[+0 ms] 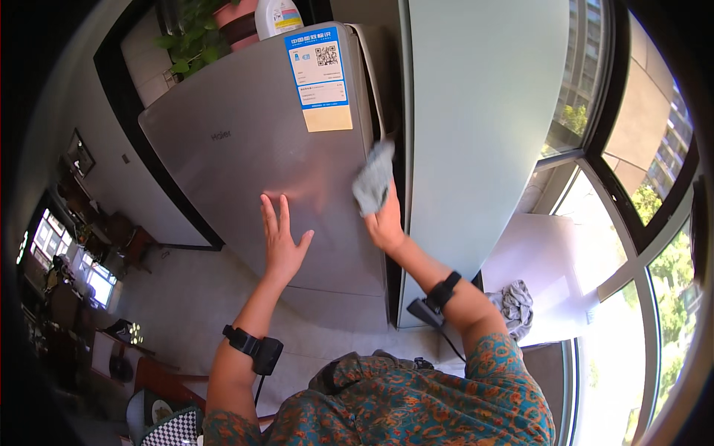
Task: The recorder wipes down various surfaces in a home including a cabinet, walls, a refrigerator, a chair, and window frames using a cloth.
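Before me stands a grey Haier refrigerator (245, 173), its door bearing an energy label (318, 69) near the top right. My right hand (387, 223) grips a grey-green cloth (375, 178) at the door's right edge, and the cloth is slightly blurred. Lower and to the left, my left hand (283, 245) is spread with its fingertips at the door surface and holds nothing. Part of the right hand's fingers is hidden behind the cloth.
A pale green panel (468, 139) rises close along the refrigerator's right side. On top of the refrigerator are a white bottle (278, 19) and a potted plant (192, 47). A crumpled grey cloth (516, 309) lies at right, near the windows. Furniture stands at lower left.
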`<state>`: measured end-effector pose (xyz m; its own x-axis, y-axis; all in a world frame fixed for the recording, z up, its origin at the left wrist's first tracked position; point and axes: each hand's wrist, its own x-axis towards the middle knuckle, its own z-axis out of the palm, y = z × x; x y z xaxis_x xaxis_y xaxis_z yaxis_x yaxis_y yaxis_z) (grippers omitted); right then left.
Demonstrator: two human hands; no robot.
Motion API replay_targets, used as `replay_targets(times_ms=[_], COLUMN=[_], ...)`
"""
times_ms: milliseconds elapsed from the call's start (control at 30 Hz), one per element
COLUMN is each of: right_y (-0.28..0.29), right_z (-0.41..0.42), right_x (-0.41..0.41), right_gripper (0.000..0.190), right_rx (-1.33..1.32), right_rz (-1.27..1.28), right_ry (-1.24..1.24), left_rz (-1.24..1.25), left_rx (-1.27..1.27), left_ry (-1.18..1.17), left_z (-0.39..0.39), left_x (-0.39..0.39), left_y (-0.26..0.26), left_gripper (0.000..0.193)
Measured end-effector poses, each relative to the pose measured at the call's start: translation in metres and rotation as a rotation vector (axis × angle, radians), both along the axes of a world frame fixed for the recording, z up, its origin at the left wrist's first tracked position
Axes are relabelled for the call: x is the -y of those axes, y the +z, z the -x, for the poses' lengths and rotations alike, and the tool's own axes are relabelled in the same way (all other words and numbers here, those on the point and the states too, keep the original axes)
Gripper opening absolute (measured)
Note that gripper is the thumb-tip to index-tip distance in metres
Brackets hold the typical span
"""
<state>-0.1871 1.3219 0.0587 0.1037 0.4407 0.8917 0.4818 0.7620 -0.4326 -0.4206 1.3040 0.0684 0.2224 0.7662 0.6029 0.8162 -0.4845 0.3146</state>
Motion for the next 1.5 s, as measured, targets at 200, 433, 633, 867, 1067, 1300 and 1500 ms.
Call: replay_targets(times_ms=[200, 433, 633, 867, 1067, 1300, 1500], right_y=[0.135, 0.085, -0.086, -0.104, 0.102, 0.267, 0.270], right_z=[0.004, 0.018, 0.004, -0.032, -0.040, -0.074, -0.095], right_x=[-0.029, -0.023, 0.037, 0.085, 0.115, 0.066, 0.039], right_gripper=[0.066, 0.071, 0.066, 0.042, 0.049, 0.067, 0.062], right_rx=[0.071, -0.022, 0.042, -0.538, -0.115, 0.654, 1.002], right_rz=[-0.224, -0.215, 0.305, 1.409, 0.743, -0.121, -0.241], right_ry=[-0.144, -0.229, -0.118, 0.483, 0.372, -0.930, -0.998], left_rz=[-0.026, -0.030, -0.053, -0.055, 0.002, 0.019, 0.030], left_rx=[-0.033, -0.043, -0.020, -0.029, -0.059, -0.107, -0.121], left_ry=[0.014, -0.001, -0.055, -0.016, -0.023, -0.011, -0.010], left_z=[0.005, 0.007, 0.006, 0.014, 0.021, 0.018, 0.027], left_x=[-0.004, -0.007, -0.007, -0.001, 0.003, 0.002, -0.001], left_y=[-0.008, -0.005, -0.009, -0.010, -0.002, 0.003, -0.003], left_gripper=[0.096, 0.096, 0.096, 0.097, 0.097, 0.093, 0.092])
